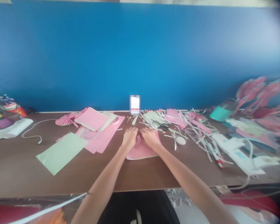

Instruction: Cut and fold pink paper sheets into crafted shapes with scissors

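Note:
My left hand (129, 139) and my right hand (150, 139) lie side by side on a sheet of pink paper (140, 151), fingertips meeting near its upper edge. The fingers curl down onto the paper, and they hide its upper part. Just past my right fingers lies a pair of dark scissors (162, 126) among white paper strips (189, 130). A small white oval object (180, 140) sits to the right of my right hand. Left of my left hand are loose pink sheets (102, 140).
A brown table's front edge (140, 190) runs below my forearms, with a blue wall behind. A pale green sheet (62, 152) and a pink paper fan (65, 119) lie left. A white device with a cord (235, 152), a teal container (222, 113) and pink feather-shaped cutouts (259, 90) stand right.

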`<state>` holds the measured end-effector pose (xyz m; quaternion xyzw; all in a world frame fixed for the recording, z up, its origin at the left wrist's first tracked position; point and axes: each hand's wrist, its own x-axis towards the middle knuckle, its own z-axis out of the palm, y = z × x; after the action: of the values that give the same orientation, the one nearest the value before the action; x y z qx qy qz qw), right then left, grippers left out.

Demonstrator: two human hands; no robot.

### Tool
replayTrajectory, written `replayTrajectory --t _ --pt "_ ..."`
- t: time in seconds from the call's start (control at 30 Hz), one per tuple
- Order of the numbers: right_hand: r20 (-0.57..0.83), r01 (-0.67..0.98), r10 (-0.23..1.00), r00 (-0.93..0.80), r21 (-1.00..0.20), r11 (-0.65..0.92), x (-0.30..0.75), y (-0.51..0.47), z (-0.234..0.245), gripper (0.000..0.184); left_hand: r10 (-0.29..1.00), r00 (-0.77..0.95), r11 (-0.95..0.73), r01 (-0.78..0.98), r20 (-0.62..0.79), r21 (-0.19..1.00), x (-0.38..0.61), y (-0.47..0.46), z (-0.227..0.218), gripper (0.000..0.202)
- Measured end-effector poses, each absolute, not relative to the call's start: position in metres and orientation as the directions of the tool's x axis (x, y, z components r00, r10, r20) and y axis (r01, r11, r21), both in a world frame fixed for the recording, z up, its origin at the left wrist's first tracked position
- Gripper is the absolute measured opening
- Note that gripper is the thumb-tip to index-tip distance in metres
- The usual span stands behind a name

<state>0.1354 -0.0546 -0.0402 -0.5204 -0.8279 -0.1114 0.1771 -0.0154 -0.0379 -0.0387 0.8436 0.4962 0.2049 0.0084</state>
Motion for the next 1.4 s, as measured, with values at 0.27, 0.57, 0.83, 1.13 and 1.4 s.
replayTrajectory --t 0.27,0.57,0.83,1.13,1.4 --pt "0.417 0.932 0.855 -0.308 -0.049 0.360 0.152 -0.051 -0.034 0.019 0.850 0.393 -0.512 0.775 0.351 0.370 -0.031 -0.036 -0.040 0.039" --pt "0.403 0.924 0.853 -0.332 -0.043 0.380 0.156 -0.050 -0.035 0.024 0.812 0.401 -0.563 0.731 0.425 0.386 -0.029 -0.036 -0.039 0.029" --pt "0.534 0.969 0.842 0.074 -0.238 0.066 0.176 -0.048 -0.032 0.025 0.835 0.225 -0.481 0.740 0.501 0.470 -0.029 -0.034 -0.037 0.058" --pt "0.529 0.926 0.815 0.237 -0.377 -0.025 0.185 -0.042 -0.038 0.029 0.829 0.032 -0.413 0.707 0.558 0.574 -0.032 -0.030 -0.046 0.025" --pt "0.505 0.876 0.817 0.280 -0.482 -0.002 0.186 -0.039 -0.046 0.027 0.883 -0.050 -0.391 0.473 0.467 0.790 -0.034 -0.023 -0.049 0.042"
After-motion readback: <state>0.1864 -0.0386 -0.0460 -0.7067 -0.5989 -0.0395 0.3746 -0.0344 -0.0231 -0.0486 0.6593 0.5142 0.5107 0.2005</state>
